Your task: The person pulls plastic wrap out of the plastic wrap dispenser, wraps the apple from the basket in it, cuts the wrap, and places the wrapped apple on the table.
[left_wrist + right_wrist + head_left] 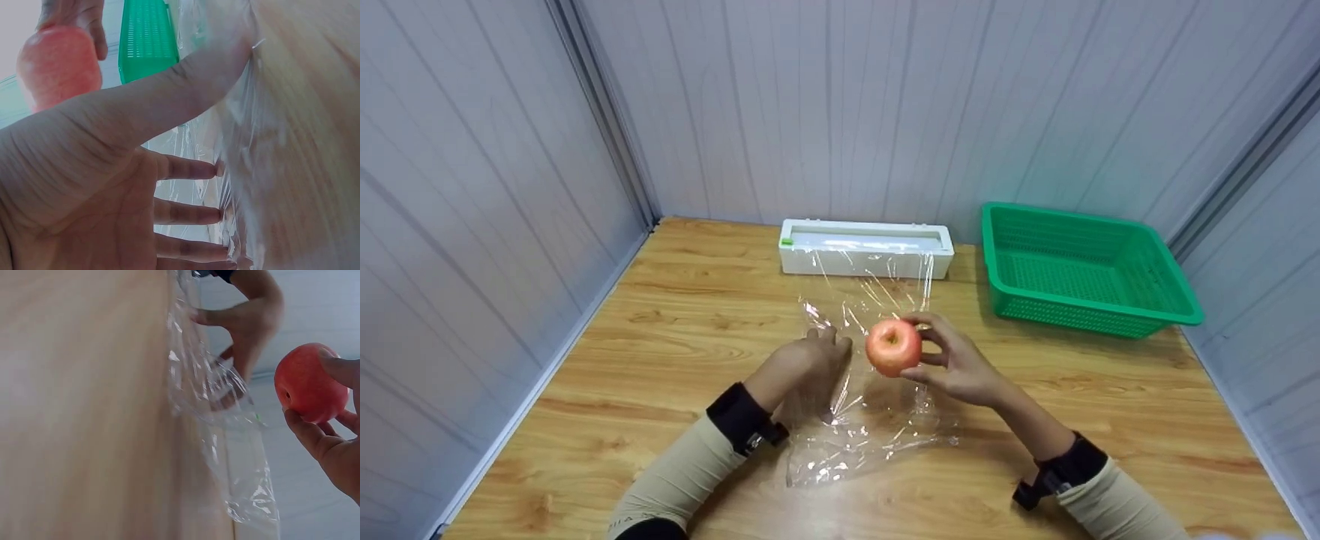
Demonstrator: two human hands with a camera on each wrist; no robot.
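A red apple (893,347) is held above the table by my right hand (960,366), its fingers and thumb around the fruit's right side. Beneath it, a sheet of clear plastic wrap (855,450) stretches from a white wrap dispenser (866,259) toward the table's front. With fingers spread and fairly straight, my left hand (814,364) touches the left part of the wrap. The left wrist view shows the thumb and fingertips (211,215) against the wrap on the table, nothing gripped in the palm. In the right wrist view the apple (312,385) sits between thumb and fingers.
A green plastic basket (1095,319) stands at the back right, beside the dispenser. The wooden table (660,360) is enclosed by pale panel walls (825,112) at the back and on both sides.
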